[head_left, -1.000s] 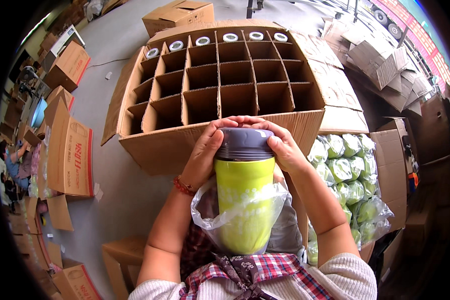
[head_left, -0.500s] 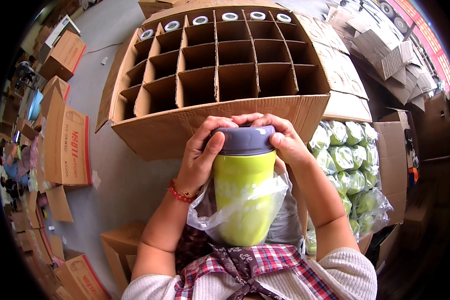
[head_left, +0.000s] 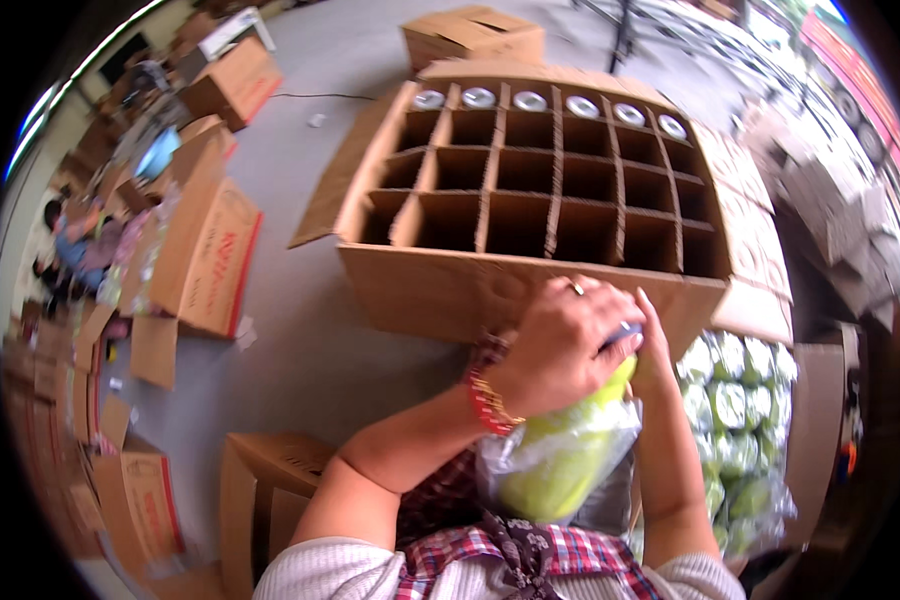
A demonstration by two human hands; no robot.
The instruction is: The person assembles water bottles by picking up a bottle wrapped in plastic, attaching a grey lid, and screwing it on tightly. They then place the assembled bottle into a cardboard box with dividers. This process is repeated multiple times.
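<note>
A lime-green vacuum flask (head_left: 552, 478) stands tilted in front of my body, its lower part inside a clear plastic bag (head_left: 610, 425). My left hand (head_left: 562, 345) is wrapped over its dark grey lid (head_left: 624, 334), covering most of it. Against the lid's far right side, my right hand (head_left: 654, 335) is closed with fingers pointing up. Just beyond both hands sits a large open carton (head_left: 440, 290) with cardboard dividers. White round tops (head_left: 530, 101) show in its farthest row of compartments, while the nearer cells look dark and unfilled.
Rows of bagged green flasks (head_left: 738, 405) stand to the right, beside a carton flap (head_left: 815, 430). Flattened cardboard (head_left: 825, 205) is piled at far right. Printed cartons (head_left: 220, 255) line the left, where a seated person (head_left: 90, 245) appears. Another box (head_left: 475, 38) stands behind.
My view has turned, so the scene sits further right and lower. The left hand has moved from the lid's left side across its top, and the flask now leans rightward.
</note>
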